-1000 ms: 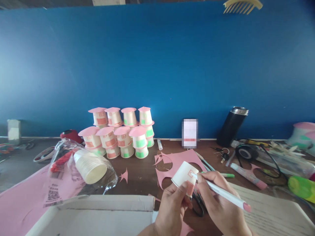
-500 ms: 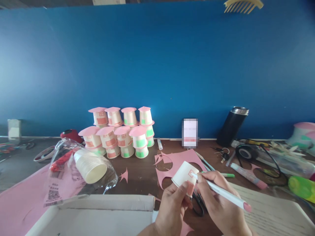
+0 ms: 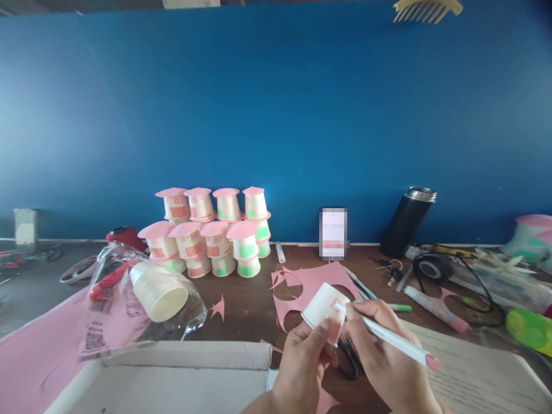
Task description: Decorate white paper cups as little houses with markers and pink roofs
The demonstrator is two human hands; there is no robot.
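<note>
My left hand [image 3: 302,365] grips a small white paper cup [image 3: 319,306] turned on its side, thumb over a pink patch near the rim. My right hand [image 3: 383,356] holds a white marker [image 3: 388,338] with a pink end cap; its tip touches a small pink window outline drawn on the cup's wall. Both hands hover above a pink paper sheet [image 3: 313,282] with round holes cut out and a pair of black scissors [image 3: 347,359].
Several finished cup houses with pink roofs [image 3: 211,233] are stacked by the blue wall. A plastic bag of plain cups [image 3: 157,293] lies left, a white cardboard box [image 3: 172,379] in front. A black flask [image 3: 407,221], tape roll [image 3: 431,267], markers and keys sit right.
</note>
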